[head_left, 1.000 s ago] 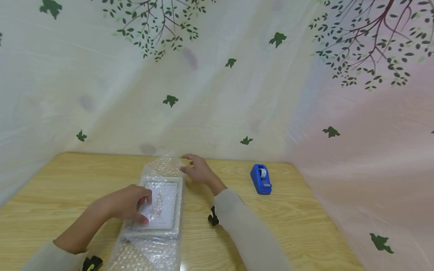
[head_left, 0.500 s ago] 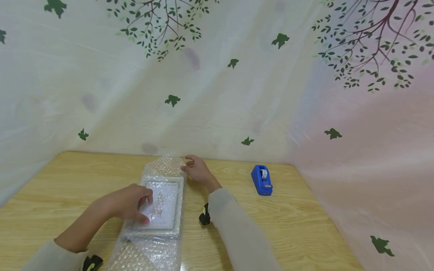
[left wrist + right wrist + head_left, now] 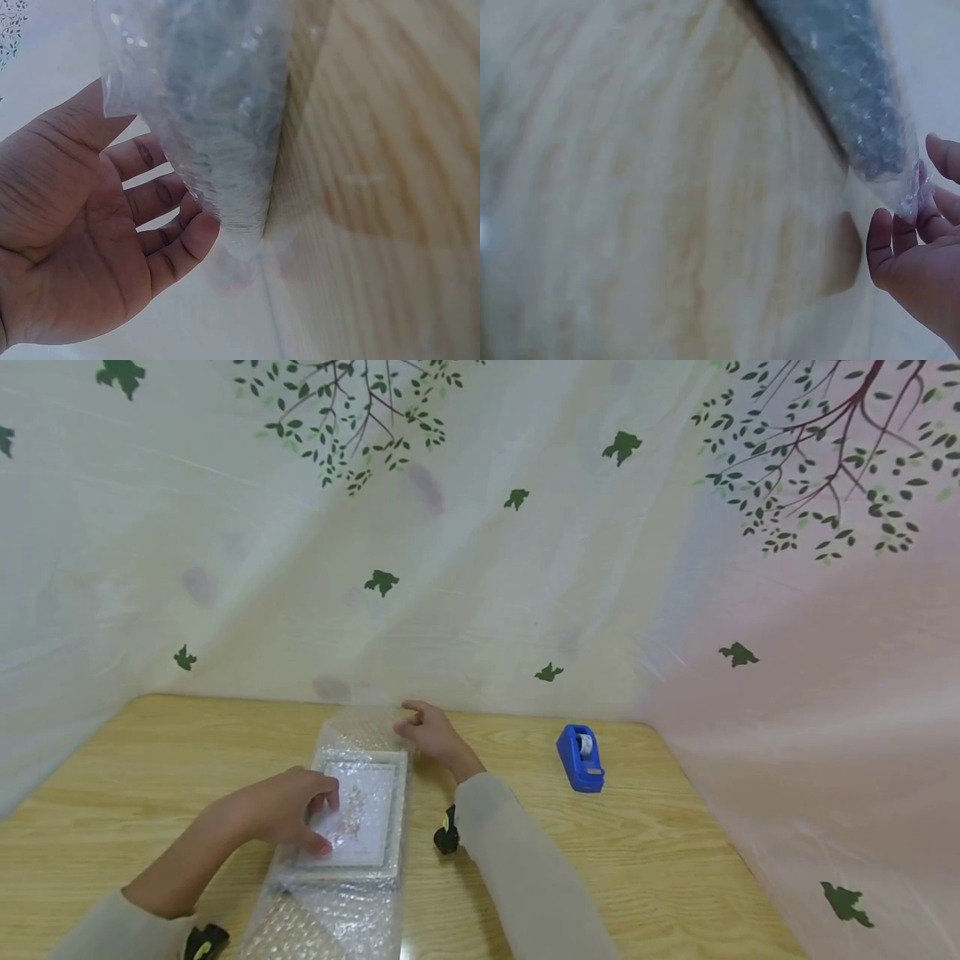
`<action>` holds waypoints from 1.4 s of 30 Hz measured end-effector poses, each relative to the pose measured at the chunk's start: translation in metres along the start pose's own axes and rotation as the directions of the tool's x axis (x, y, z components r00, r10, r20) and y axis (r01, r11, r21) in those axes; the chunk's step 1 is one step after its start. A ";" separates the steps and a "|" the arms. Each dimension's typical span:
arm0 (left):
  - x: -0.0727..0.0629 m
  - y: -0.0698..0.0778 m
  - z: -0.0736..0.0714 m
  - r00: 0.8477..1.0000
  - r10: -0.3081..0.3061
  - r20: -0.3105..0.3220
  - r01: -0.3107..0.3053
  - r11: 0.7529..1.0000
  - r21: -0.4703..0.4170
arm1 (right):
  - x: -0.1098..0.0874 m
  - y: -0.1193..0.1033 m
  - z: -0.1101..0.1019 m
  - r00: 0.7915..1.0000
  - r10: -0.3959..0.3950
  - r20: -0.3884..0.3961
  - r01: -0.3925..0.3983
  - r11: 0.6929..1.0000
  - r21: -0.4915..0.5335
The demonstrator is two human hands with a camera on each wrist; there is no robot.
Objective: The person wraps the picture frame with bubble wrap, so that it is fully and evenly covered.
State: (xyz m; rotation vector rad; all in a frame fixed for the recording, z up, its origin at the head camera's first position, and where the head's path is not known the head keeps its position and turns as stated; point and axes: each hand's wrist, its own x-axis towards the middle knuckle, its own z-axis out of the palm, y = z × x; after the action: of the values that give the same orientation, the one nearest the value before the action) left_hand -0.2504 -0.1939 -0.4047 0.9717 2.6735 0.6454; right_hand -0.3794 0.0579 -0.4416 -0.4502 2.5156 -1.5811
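Note:
A pale picture frame with a small flower-like print lies under clear bubble wrap on the table. My left hand rests on the frame's left side, thumb and fingers spread apart on its face. In the left wrist view, the fingers of the left hand touch the side of the wrapped bundle. At the far right corner of the wrap, my right hand reaches in. The right wrist view has the right hand's curled fingers on the gathered corner of the bubble wrap, thumb apart.
A blue tape dispenser with a roll of tape stands on the wooden table to the right. Behind the far edge hangs a pale curtain printed with leaves and branches. Black wrist cameras sit at both sleeves.
The far flap of bubble wrap looks flatter and fainter. My right forearm has swung slightly left, and its fingertips have moved a little left over the wrap. The left hand stays on the frame.

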 end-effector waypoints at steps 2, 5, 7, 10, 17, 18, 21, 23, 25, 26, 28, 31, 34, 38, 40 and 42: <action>0.001 0.000 0.000 1.000 0.006 0.000 -0.006 1.000 0.000 | -0.001 -0.006 0.000 1.000 -0.017 0.009 0.017 0.999 -0.027; 0.003 -0.001 0.000 1.000 0.018 -0.001 -0.018 1.000 0.004 | -0.001 -0.011 -0.002 0.999 -0.046 0.018 0.047 0.997 -0.061; 0.005 -0.001 0.000 1.000 0.021 -0.001 -0.021 1.000 0.006 | 0.000 -0.013 -0.003 0.998 -0.058 0.011 0.059 0.995 -0.081; 0.007 0.000 0.000 1.000 0.019 0.004 -0.019 1.000 0.008 | 0.003 -0.012 -0.005 0.998 -0.063 -0.015 0.061 0.993 -0.102; 0.009 0.003 -0.001 1.000 -0.016 0.026 0.016 1.000 -0.007 | 0.013 -0.005 -0.003 0.997 -0.045 -0.059 0.040 0.994 -0.097; 0.009 0.002 -0.001 1.000 -0.011 0.025 0.011 1.000 -0.002 | 0.014 -0.005 -0.003 0.997 -0.051 -0.061 0.045 0.993 -0.106; 0.007 0.001 -0.001 1.000 -0.010 0.018 0.010 1.000 0.001 | 0.017 -0.006 0.001 0.995 -0.084 -0.056 0.076 0.988 -0.137; 0.005 -0.001 0.000 1.000 -0.005 0.012 0.005 1.000 0.009 | 0.018 -0.008 0.002 0.993 -0.109 -0.049 0.100 0.983 -0.156; 0.003 -0.001 0.000 1.000 -0.007 0.009 0.006 1.000 0.007 | 0.019 -0.011 0.004 0.990 -0.132 -0.043 0.124 0.980 -0.159; 0.003 -0.002 0.000 1.000 -0.004 0.007 0.004 1.000 0.007 | 0.019 -0.012 0.005 0.989 -0.141 -0.040 0.133 0.979 -0.158; 0.002 -0.002 -0.001 1.000 -0.001 0.007 0.001 1.000 0.006 | 0.020 -0.016 0.005 0.987 -0.160 -0.033 0.153 0.976 -0.158; 0.001 0.000 -0.002 1.000 -0.002 0.010 0.002 1.000 0.001 | 0.019 -0.023 0.006 0.984 -0.176 -0.022 0.171 0.974 -0.151; 0.000 0.001 -0.003 1.000 -0.011 0.012 0.011 1.000 0.001 | 0.018 -0.031 0.007 0.982 -0.187 -0.008 0.184 0.971 -0.150; -0.001 0.000 -0.003 1.000 -0.011 0.009 0.011 1.000 0.002 | 0.017 -0.037 0.009 0.980 -0.197 0.028 0.199 0.963 -0.184; -0.001 0.000 -0.002 1.000 -0.003 0.006 0.003 1.000 0.005 | 0.017 -0.039 0.009 0.979 -0.200 0.048 0.206 0.954 -0.220; -0.001 -0.001 -0.001 1.000 0.006 0.006 -0.006 1.000 0.009 | 0.017 -0.041 0.008 0.975 -0.214 0.065 0.223 0.939 -0.262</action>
State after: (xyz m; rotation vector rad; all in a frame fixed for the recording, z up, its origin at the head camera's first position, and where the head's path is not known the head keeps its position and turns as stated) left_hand -0.2510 -0.1954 -0.4038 0.9827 2.6715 0.6319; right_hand -0.3857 0.0289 -0.4082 -0.8093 2.7440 -1.2818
